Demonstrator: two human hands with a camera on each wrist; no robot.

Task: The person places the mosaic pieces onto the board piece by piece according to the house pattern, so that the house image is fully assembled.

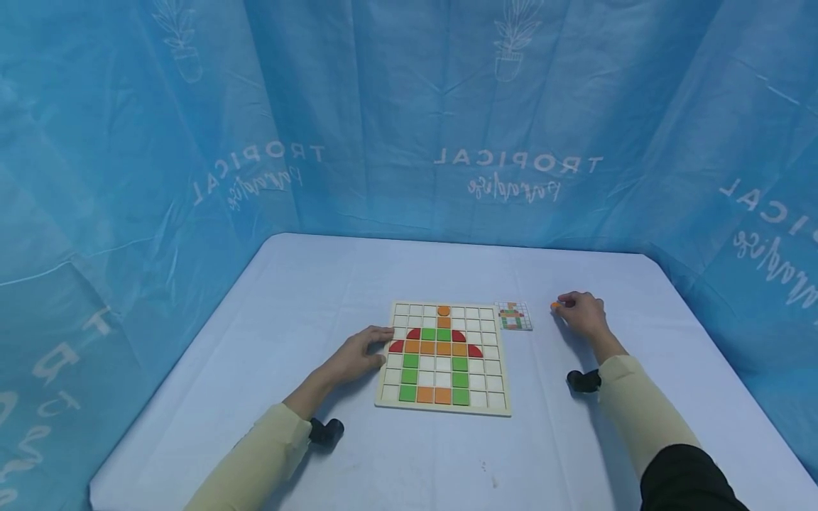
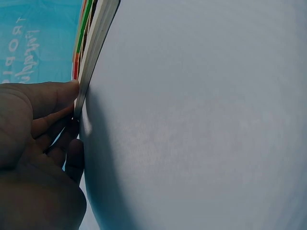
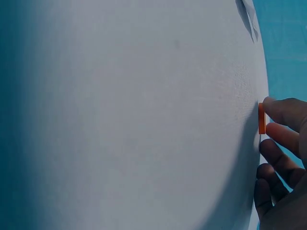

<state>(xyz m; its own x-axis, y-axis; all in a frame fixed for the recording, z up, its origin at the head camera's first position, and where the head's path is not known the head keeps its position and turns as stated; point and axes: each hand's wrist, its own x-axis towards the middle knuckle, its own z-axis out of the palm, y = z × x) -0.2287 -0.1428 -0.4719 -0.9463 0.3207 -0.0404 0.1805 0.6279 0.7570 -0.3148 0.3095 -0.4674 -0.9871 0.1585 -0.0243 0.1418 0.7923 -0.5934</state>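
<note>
My left hand [image 1: 354, 355] rests at the left edge of a pale wooden grid board [image 1: 488, 401], its fingertips and thumb touching the rim. In the left wrist view the thumb and fingers meet the rim of the board [image 2: 91, 62]. Green and orange squares, red rounded pieces and one orange disc [image 1: 444, 311] lie in the cells. To the right, my right hand [image 1: 583, 312] pinches a small orange tile [image 1: 554, 305] just above the table. The right wrist view shows the orange tile [image 3: 261, 118] edge-on, so its face shape is hidden.
A small printed pattern card [image 1: 516, 323] lies beside the board's upper right corner. All of it sits on a table with a white cloth [image 1: 307, 284]. Blue curtains [image 1: 396, 106] hang behind and at both sides. A black wrist device [image 1: 327, 431] is on each forearm.
</note>
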